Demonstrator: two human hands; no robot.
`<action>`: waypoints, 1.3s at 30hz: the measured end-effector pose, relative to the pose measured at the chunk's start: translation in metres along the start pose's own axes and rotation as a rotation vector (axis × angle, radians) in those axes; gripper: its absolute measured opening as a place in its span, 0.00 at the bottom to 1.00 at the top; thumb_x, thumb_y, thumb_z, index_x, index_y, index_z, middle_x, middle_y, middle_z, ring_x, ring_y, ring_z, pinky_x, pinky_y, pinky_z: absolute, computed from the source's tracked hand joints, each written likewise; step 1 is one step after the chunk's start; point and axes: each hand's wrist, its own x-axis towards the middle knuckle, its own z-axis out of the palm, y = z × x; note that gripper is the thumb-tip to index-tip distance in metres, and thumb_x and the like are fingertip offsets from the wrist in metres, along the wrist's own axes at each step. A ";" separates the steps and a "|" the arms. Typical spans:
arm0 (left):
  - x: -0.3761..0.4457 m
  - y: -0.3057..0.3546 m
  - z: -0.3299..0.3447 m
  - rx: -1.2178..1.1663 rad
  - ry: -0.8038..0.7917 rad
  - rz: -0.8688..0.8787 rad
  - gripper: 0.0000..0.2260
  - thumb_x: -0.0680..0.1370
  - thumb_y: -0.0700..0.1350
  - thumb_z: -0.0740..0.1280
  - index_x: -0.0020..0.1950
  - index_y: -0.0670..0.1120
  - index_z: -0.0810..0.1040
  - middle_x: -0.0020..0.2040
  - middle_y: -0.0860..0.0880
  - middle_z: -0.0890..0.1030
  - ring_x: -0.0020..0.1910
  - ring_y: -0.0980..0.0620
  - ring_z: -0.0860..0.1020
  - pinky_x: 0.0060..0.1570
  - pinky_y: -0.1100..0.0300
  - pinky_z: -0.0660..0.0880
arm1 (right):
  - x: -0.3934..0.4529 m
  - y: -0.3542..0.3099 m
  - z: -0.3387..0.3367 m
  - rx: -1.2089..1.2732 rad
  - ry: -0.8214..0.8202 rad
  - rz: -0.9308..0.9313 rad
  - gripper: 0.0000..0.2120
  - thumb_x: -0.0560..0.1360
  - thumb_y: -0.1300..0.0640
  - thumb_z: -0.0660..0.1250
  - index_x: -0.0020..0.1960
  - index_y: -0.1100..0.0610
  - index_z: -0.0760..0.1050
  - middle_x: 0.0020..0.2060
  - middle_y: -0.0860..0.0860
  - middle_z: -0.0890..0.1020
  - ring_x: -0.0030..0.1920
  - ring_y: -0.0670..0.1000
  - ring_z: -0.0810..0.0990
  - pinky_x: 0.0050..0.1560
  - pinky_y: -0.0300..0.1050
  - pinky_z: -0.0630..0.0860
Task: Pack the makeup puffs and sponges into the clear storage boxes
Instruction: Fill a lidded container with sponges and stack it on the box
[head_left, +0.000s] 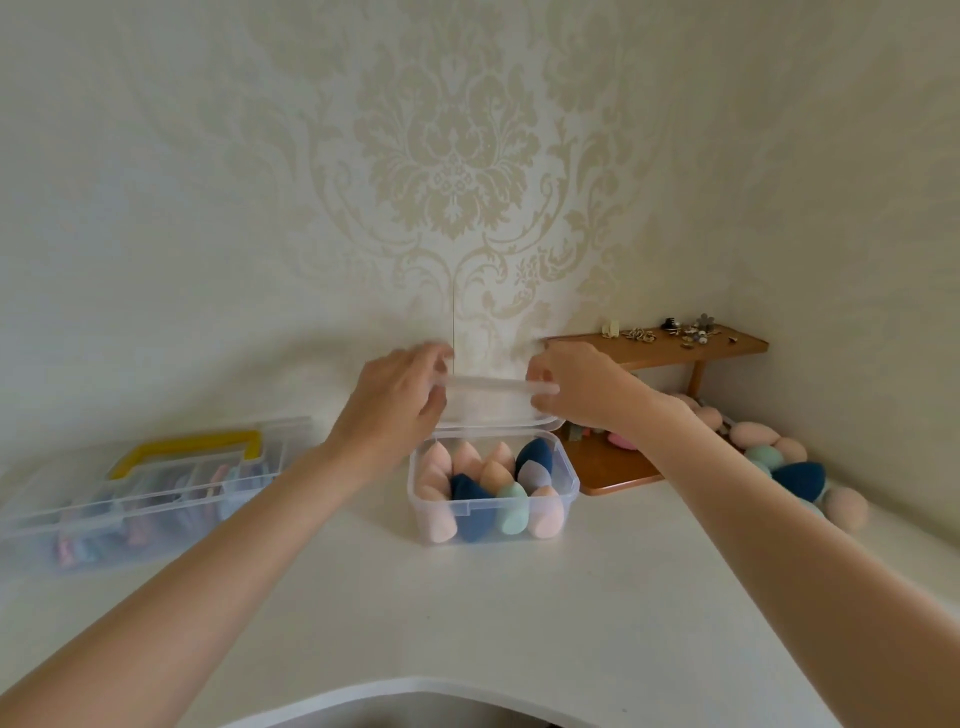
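A small clear storage box (569, 480) stands mid-table, packed with several upright teardrop sponges (496, 480) in peach, navy, mint and lilac. Its clear lid (491, 400) is raised and tilted above the box's back edge. My left hand (397, 402) grips the lid's left end and my right hand (574, 384) grips its right end. Loose sponges (800, 480) in peach, mint and navy lie in a row at the right, near the wall.
A larger clear organiser case (156, 493) with a yellow handle lies at the left, holding colourful items. A two-tier wooden shelf (675, 345) in the right corner carries small jewellery pieces on top. The wall runs close behind the box.
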 end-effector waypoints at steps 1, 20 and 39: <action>-0.009 0.001 0.000 0.012 -0.059 0.049 0.12 0.79 0.40 0.60 0.61 0.42 0.74 0.57 0.46 0.79 0.56 0.45 0.76 0.56 0.54 0.70 | -0.005 -0.003 -0.002 -0.047 -0.061 -0.015 0.12 0.76 0.56 0.65 0.59 0.55 0.75 0.56 0.52 0.76 0.51 0.50 0.74 0.47 0.37 0.69; -0.059 0.022 0.017 0.163 -0.386 -0.059 0.12 0.75 0.49 0.67 0.53 0.43 0.74 0.58 0.48 0.72 0.58 0.46 0.70 0.54 0.55 0.70 | -0.061 -0.037 0.058 -0.334 -0.069 -0.036 0.17 0.74 0.57 0.68 0.62 0.58 0.71 0.59 0.54 0.70 0.57 0.56 0.75 0.50 0.45 0.75; -0.102 -0.077 -0.141 0.363 -0.121 -0.482 0.12 0.72 0.49 0.68 0.50 0.44 0.73 0.54 0.49 0.71 0.56 0.47 0.69 0.48 0.54 0.72 | 0.007 -0.199 0.037 0.073 0.244 -0.285 0.17 0.73 0.55 0.69 0.58 0.59 0.69 0.58 0.54 0.69 0.56 0.55 0.70 0.42 0.46 0.71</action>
